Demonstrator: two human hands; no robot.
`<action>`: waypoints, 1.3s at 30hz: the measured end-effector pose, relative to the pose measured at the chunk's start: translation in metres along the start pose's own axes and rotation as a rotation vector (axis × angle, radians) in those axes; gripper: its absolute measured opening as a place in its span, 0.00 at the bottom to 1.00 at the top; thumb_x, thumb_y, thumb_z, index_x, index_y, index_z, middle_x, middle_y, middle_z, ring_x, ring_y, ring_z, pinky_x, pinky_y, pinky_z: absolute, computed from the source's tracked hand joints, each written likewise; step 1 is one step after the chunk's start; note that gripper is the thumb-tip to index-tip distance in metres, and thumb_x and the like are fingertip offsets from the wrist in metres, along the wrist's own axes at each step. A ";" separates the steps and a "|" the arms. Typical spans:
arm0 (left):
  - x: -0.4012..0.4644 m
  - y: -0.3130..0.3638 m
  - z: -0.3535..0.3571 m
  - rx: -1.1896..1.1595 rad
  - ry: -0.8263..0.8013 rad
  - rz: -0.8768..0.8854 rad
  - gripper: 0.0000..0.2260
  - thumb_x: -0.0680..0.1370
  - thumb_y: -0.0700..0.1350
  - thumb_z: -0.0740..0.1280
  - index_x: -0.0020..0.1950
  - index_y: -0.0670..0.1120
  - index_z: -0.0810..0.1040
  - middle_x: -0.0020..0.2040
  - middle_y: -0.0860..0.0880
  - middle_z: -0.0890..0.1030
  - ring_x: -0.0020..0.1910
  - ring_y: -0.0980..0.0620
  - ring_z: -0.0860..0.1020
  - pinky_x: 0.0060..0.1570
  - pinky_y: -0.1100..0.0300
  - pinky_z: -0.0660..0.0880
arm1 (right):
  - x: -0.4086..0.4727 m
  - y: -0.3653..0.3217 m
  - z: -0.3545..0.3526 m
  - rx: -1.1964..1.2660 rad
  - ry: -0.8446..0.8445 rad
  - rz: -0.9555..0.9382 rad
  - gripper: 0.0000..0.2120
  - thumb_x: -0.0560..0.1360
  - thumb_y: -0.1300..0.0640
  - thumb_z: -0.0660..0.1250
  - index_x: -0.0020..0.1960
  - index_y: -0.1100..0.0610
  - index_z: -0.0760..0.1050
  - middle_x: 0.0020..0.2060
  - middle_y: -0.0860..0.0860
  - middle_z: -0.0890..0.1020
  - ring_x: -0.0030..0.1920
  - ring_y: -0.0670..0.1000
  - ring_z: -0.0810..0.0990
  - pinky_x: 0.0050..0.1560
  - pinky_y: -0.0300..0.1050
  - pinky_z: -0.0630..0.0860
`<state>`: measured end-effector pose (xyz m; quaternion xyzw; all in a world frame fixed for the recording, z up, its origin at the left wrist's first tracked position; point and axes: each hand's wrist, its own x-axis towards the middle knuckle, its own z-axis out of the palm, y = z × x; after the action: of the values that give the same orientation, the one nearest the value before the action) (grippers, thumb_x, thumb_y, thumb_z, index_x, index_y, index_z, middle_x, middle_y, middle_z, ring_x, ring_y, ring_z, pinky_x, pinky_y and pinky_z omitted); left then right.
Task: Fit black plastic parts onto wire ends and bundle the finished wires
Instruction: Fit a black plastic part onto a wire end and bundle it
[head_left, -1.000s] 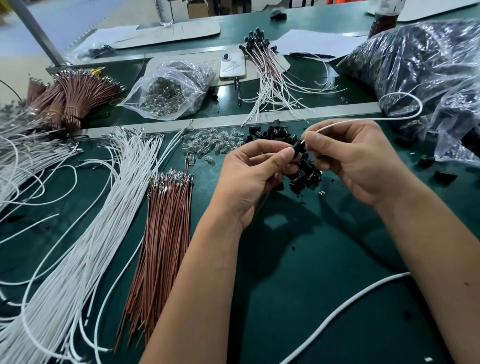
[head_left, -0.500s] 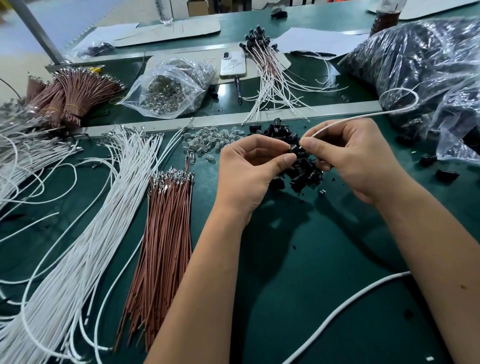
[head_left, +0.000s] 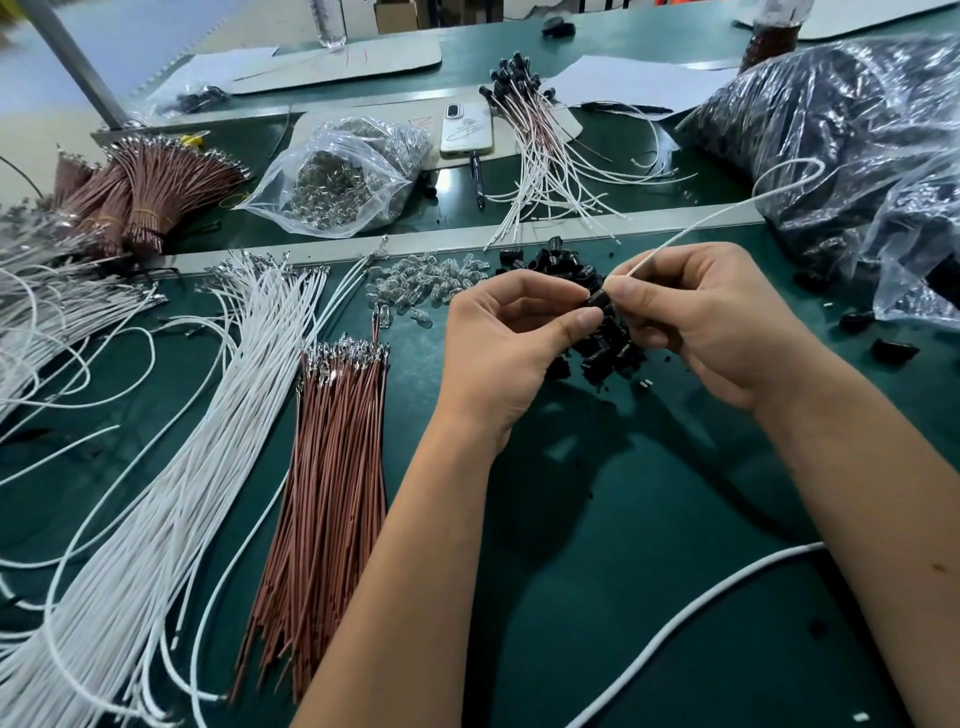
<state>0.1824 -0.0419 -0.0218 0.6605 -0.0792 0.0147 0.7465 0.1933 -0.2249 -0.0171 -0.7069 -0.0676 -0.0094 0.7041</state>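
Green bench (head_left: 597, 597): wire bundles (head_left: 332, 493), bulbs (head_left: 421, 283) flank hands.

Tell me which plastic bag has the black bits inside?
The big crinkly clear plastic bag at the far right holds the black parts. The smaller clear plastic bag near the white phone holds shiny silvery pieces instead.

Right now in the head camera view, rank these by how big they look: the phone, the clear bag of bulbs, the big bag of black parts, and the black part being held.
1. Big bag of black parts, cut off by the frame
2. Clear bag of bulbs
3. Phone, though it lies farther back
4. Held black part
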 end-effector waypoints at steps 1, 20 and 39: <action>0.000 0.000 0.000 0.001 -0.003 0.000 0.08 0.69 0.31 0.78 0.42 0.42 0.83 0.38 0.48 0.86 0.38 0.54 0.83 0.45 0.62 0.80 | 0.000 0.000 0.000 0.012 -0.007 0.001 0.05 0.75 0.62 0.74 0.40 0.59 0.83 0.33 0.51 0.81 0.32 0.47 0.73 0.29 0.37 0.68; 0.000 0.002 -0.002 -0.054 0.004 -0.056 0.09 0.69 0.30 0.78 0.42 0.41 0.83 0.38 0.46 0.86 0.39 0.52 0.83 0.44 0.62 0.80 | -0.002 -0.005 0.007 -0.020 0.113 -0.102 0.09 0.72 0.55 0.77 0.39 0.62 0.83 0.30 0.53 0.81 0.30 0.52 0.72 0.26 0.38 0.67; -0.004 0.011 0.003 -0.242 -0.108 -0.290 0.12 0.71 0.27 0.72 0.48 0.41 0.81 0.43 0.42 0.82 0.43 0.45 0.83 0.42 0.62 0.79 | -0.005 -0.006 0.014 0.013 0.049 -0.117 0.13 0.73 0.46 0.77 0.46 0.56 0.84 0.30 0.50 0.80 0.26 0.46 0.71 0.25 0.37 0.68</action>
<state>0.1766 -0.0433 -0.0112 0.5703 -0.0245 -0.1380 0.8094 0.1870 -0.2110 -0.0119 -0.6967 -0.0918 -0.0673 0.7083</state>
